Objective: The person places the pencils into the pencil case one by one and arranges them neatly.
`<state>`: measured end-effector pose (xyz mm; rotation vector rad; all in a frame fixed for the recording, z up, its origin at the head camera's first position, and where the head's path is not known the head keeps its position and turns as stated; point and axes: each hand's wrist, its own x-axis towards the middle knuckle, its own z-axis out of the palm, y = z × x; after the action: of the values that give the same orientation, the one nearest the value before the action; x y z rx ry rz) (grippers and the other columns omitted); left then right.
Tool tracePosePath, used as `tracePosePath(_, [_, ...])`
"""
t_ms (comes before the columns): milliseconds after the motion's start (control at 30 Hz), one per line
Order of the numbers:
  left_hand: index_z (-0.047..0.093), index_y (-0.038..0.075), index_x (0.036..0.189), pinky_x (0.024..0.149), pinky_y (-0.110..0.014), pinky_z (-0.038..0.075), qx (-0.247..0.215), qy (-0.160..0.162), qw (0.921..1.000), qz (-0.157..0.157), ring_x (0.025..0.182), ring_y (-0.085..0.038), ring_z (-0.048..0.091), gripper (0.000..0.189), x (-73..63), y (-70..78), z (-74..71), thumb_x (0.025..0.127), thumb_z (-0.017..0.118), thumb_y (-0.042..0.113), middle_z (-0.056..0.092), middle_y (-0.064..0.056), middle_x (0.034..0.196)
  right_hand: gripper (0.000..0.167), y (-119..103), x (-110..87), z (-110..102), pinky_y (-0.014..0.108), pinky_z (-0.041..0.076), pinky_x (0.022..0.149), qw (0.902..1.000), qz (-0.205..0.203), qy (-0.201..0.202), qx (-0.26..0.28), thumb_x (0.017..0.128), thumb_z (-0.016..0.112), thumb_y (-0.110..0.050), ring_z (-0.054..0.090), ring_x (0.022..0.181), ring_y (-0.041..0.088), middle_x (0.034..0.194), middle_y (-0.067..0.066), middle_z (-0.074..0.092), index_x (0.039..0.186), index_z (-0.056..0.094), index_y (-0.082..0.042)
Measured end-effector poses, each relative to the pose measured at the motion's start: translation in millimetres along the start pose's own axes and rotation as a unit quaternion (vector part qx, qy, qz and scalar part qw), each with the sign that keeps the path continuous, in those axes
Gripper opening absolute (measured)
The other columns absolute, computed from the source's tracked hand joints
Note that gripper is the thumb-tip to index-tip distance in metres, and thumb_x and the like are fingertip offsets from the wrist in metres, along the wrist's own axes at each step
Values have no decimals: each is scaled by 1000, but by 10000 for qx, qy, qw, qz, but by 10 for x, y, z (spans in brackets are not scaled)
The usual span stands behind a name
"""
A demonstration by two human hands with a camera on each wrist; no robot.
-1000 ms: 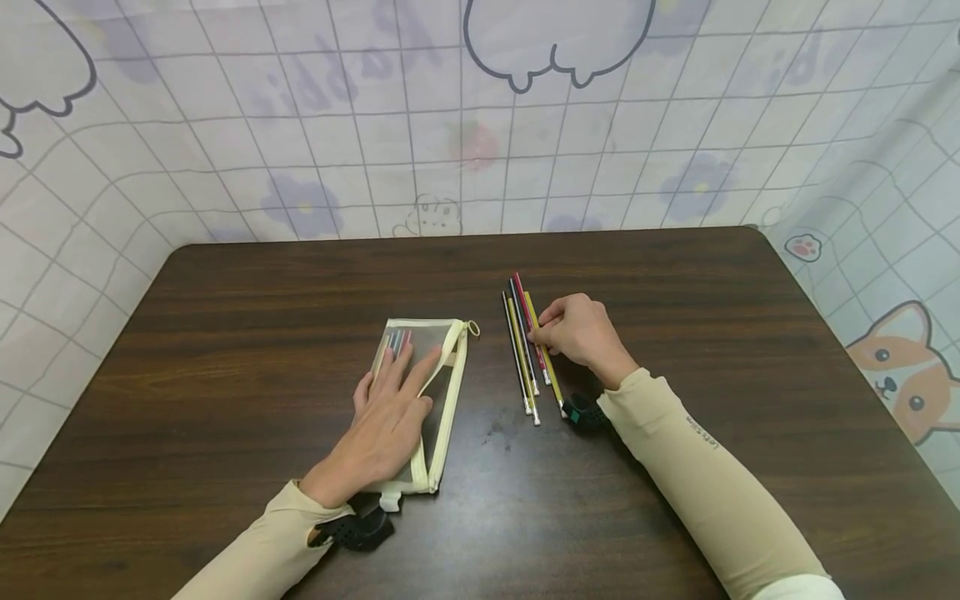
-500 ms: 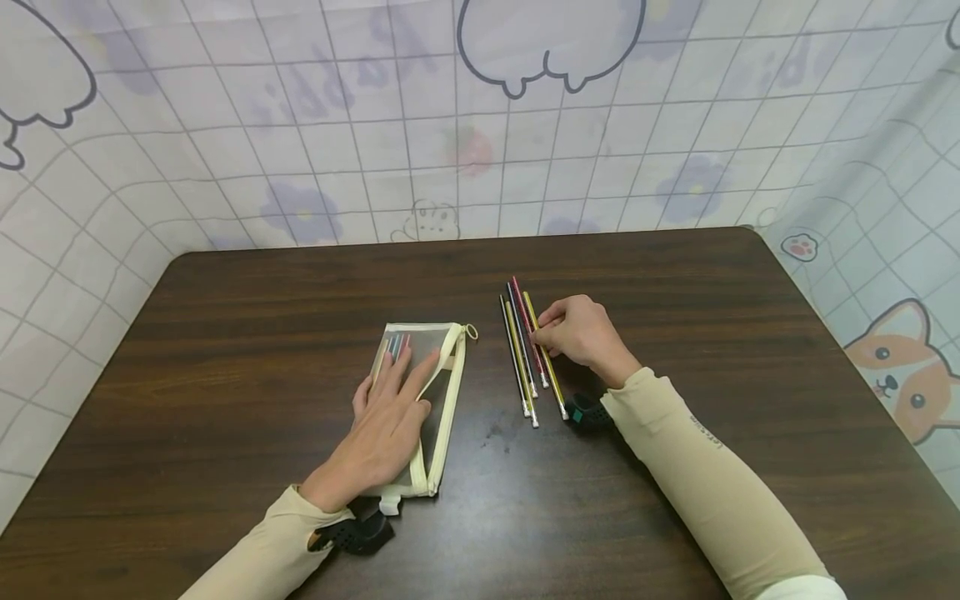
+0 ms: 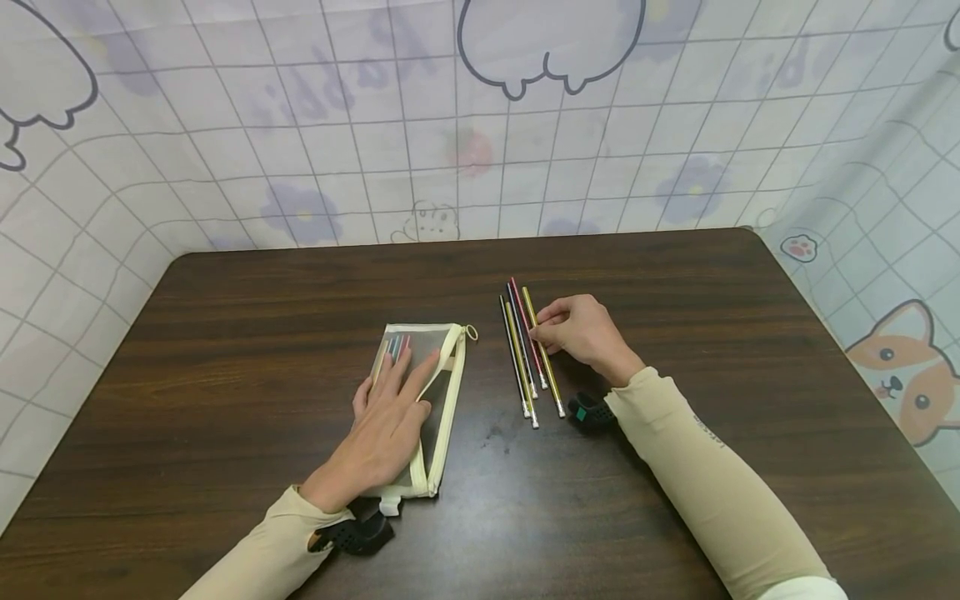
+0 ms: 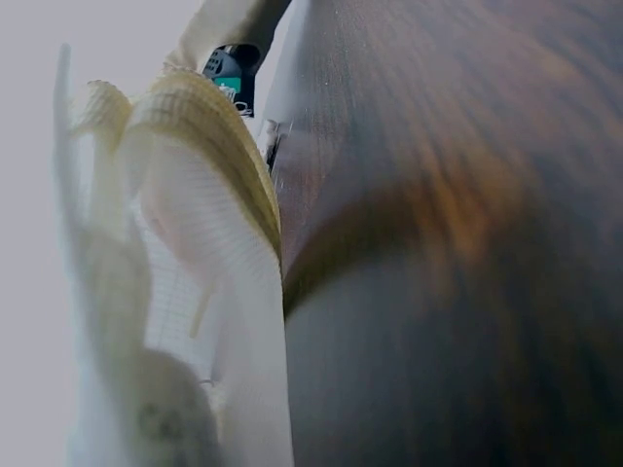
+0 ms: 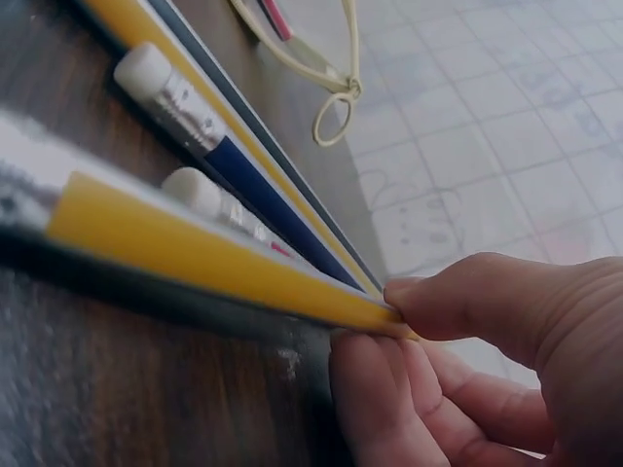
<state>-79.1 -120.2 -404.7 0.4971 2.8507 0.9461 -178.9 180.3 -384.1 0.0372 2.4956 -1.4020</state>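
In the head view a mesh pencil case point(image 3: 427, 338) with pale yellow zipper trim lies left of centre, its zipper side gaping. My left hand point(image 3: 378, 442) rests on it, fingers extended, over a few coloured pencils point(image 3: 397, 342) showing through the mesh. The left wrist view looks along the gaping yellow trim point(image 4: 209, 117). To the right, my right hand point(image 3: 585, 337) pinches a yellow pencil point(image 3: 551, 377) between thumb and fingers; its eraser end points toward me. Beside it on the table lie several more pencils, including a dark blue one point(image 5: 273, 199) with a white eraser.
The dark wooden table point(image 3: 262, 350) carries both the case and the pencils. A ring-shaped zipper pull point(image 3: 471, 332) sticks out from the case's far corner toward the pencils. Patterned white sheeting point(image 3: 360, 150) rises behind the table and on both sides.
The pinched yellow pencil has shifted slightly away from me, its eraser end a little to the left. My left hand and the case stay in place.
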Motion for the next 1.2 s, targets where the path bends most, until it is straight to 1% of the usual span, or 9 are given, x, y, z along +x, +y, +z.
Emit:
tracePosePath(133, [24,33,166,121,-71,4,28,10,10000,-14,164,-40,1,62,3,-3,11,106,33,21,11,-12,176,31,30,29,-4,35,64,79,9989,50,-98,455,92,76,-13,73,74,14,110,19,76,117,69,4])
tracePosePath(233, [24,33,166,121,-71,4,42,21,10000,-5,164,-40,1,62,4,-5,17,106,33,21,11,-12,176,32,43,42,-9,33,64,76,9971,107,-167,735,92,76,-11,71,75,15,110,20,75,118,68,6])
tracePosePath(367, [25,33,166,121,-72,4,39,34,10000,11,164,-41,1,62,2,-7,19,105,33,20,12,-12,176,32,50,45,-17,33,64,77,9959,149,-234,860,93,75,-11,72,77,15,112,19,75,119,67,5])
tracePosePath(600, [25,32,165,121,-72,4,19,58,10000,39,164,-41,1,62,2,-7,17,105,34,20,12,-13,176,33,47,34,-49,35,64,81,9941,189,-301,1025,95,72,-12,75,85,16,120,18,70,123,66,4])
tracePosePath(767, [26,32,165,121,-71,4,22,72,10000,38,164,-41,2,62,2,-6,18,105,34,20,12,-13,176,38,12,20,-47,36,64,83,9908,128,-470,1261,95,71,-12,75,86,15,119,19,69,128,64,7])
tracePosePath(967, [25,32,166,121,-71,4,-20,58,10000,33,164,-41,1,62,-1,-9,20,105,33,20,12,-13,176,40,-14,4,-2,34,64,82,9826,56,-730,1704,96,68,-8,74,84,15,110,15,69,130,61,11])
tracePosePath(1200, [26,33,165,121,-70,4,-21,52,10000,17,164,-41,1,62,0,-10,17,105,34,20,12,-12,176,39,-41,-41,81,30,63,80,9680,-13,-1039,2284,96,62,-3,71,86,15,104,12,68,133,57,12])
